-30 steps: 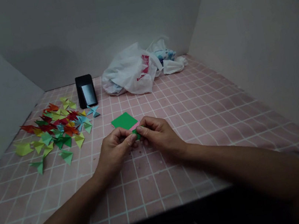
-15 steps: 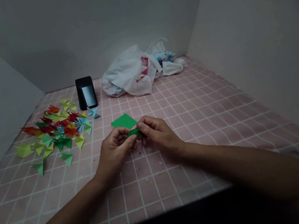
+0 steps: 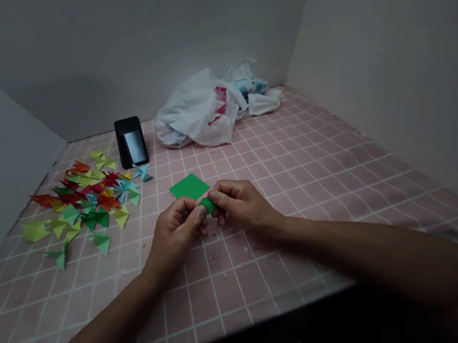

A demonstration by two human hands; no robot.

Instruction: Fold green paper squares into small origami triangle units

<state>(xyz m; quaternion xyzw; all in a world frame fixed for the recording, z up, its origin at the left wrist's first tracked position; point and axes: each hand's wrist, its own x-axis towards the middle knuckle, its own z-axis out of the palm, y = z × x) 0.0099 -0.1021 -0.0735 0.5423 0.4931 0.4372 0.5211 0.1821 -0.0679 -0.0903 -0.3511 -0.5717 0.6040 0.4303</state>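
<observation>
Between my two hands is a small folded piece of green paper point(image 3: 207, 204), held just above the table. My left hand point(image 3: 179, 223) pinches its left side between thumb and fingers. On the right side, my right hand point(image 3: 240, 201) grips it the same way. My fingertips cover much of the folds. Just beyond the hands a square of green paper point(image 3: 189, 187) lies flat, its near corner partly hidden by them. To the left spreads a loose pile of folded paper cranes point(image 3: 93, 192) in red, orange, yellow, green and light blue.
A black phone-like device point(image 3: 130, 142) stands upright behind the pile. Against the back wall sit a white plastic bag point(image 3: 198, 110) with red print and a blue-and-white packet point(image 3: 251, 86). The table has a pink checked cloth point(image 3: 298, 172), with walls on three sides.
The green paper has turned between my fingers, so a broader face of it now shows. Both hands stay in nearly the same place.
</observation>
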